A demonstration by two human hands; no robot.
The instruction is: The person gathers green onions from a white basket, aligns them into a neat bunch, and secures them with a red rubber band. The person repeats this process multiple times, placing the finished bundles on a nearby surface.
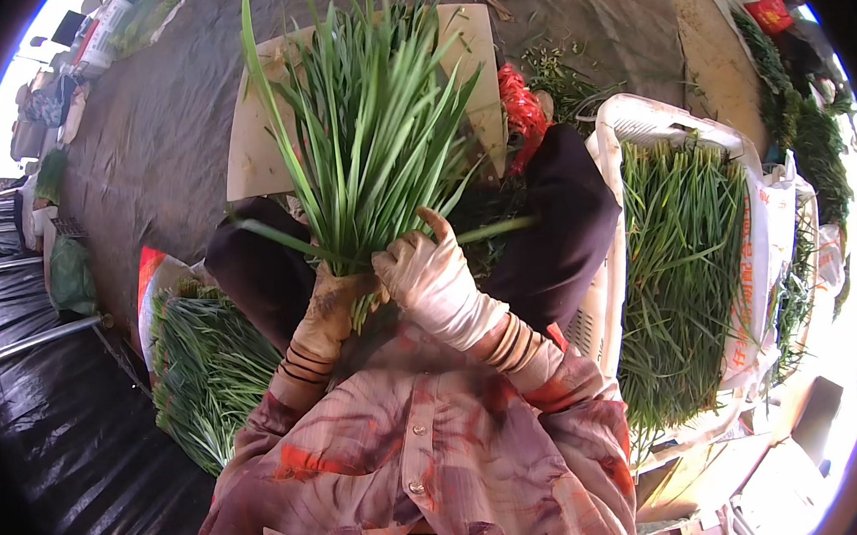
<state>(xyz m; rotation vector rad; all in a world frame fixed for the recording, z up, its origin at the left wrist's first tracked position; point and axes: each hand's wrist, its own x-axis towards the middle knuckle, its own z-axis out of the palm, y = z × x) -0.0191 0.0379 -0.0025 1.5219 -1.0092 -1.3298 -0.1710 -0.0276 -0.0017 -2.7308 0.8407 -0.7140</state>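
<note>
A bundle of long flat green leaves, like garlic chives (369, 139), fans out away from me over a pale board (260, 160). My left hand (335, 302), in a soiled glove, is closed around the cut ends of the bundle, and a few stems poke out below it. My right hand (429, 275), in a whitish glove, lies against the base of the bundle with its thumb raised; its fingers are curled at a leaf that runs sideways across the stems. Whether these fingers pinch that leaf is hard to see.
At the right stands a white plastic crate (607, 183) packed with green leaves, beside a printed white sack (740, 307). More leaves (206, 362) lie in a sack at the left. Red plastic ties (522, 107) and leaf scraps (564, 82) lie beyond my knee. Black sheeting (54, 408) covers the far left.
</note>
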